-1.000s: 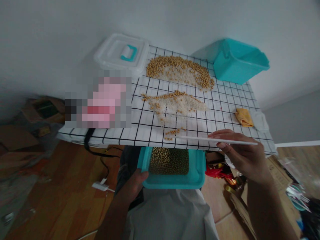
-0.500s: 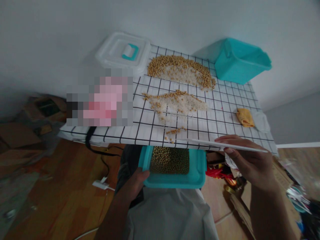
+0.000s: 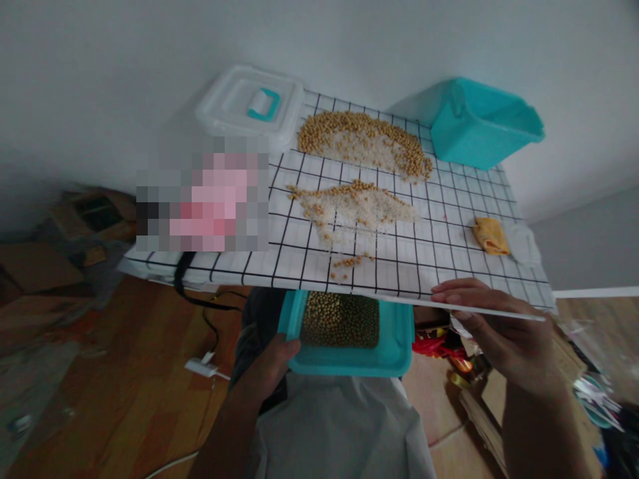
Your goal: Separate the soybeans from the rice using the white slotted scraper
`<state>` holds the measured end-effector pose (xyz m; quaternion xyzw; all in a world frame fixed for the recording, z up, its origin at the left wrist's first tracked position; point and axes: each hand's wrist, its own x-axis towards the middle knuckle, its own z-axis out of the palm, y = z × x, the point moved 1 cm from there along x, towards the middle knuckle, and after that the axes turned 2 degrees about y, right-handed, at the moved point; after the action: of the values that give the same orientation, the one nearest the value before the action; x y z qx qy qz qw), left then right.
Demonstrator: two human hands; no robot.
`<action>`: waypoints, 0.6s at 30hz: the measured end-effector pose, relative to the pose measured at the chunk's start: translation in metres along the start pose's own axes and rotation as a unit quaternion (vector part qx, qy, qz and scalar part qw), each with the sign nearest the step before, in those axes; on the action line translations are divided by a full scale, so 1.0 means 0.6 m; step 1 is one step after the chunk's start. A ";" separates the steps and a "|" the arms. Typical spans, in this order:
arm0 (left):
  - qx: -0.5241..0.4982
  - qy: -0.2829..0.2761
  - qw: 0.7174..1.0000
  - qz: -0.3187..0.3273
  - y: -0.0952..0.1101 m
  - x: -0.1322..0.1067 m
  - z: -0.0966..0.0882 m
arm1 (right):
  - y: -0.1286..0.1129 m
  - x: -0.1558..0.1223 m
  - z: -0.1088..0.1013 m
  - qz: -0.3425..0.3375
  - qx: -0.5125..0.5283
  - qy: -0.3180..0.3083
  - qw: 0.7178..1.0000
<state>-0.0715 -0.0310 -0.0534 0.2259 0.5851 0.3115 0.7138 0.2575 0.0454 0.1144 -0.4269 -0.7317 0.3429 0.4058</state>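
Note:
My left hand (image 3: pixel 272 362) grips the left rim of a teal tub (image 3: pixel 394 346) full of soybeans (image 3: pixel 340 319), held just below the table's near edge. My right hand (image 3: pixel 499 326) pinches a thin white card (image 3: pixel 519 315) lying flat along that edge at the right. On the black-grid tablecloth (image 3: pixel 449 233) lie two heaps of soybeans mixed with rice, one far (image 3: pixel 364 141) and one in the middle (image 3: pixel 354 205). A few loose beans (image 3: pixel 347 261) sit near the front edge above the tub.
A clear lidded box (image 3: pixel 249 106) with a teal handle stands at the back left. An empty teal tub (image 3: pixel 482 123) sits at the back right. A yellow cloth (image 3: pixel 490 235) lies at the right. Boxes, a cable and clutter cover the wooden floor.
My right hand has drawn the card toward the near edge and slightly right. The loose beans by the edge are fewer. The left hand keeps the tub in place.

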 end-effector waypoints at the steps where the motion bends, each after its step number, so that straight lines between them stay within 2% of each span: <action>1: 0.002 -0.001 1.000 -0.001 0.001 -0.001 0.001 | -0.001 0.002 0.001 -0.001 -0.006 0.009 1.000; 5: -0.002 -0.013 1.000 -0.015 0.007 -0.004 0.001 | 0.002 0.015 0.006 0.008 -0.043 0.041 0.998; 13: 0.017 -0.006 1.000 -0.017 0.008 -0.005 0.001 | 0.012 0.021 0.002 0.015 -0.024 0.003 1.000; 18: 0.059 0.028 0.998 -0.014 0.008 -0.006 0.008 | 0.011 0.010 -0.004 0.018 -0.030 0.007 0.999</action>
<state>-0.0684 -0.0300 -0.0463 0.2506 0.6251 0.2725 0.6872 0.2599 0.0536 0.1115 -0.4546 -0.7312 0.3248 0.3915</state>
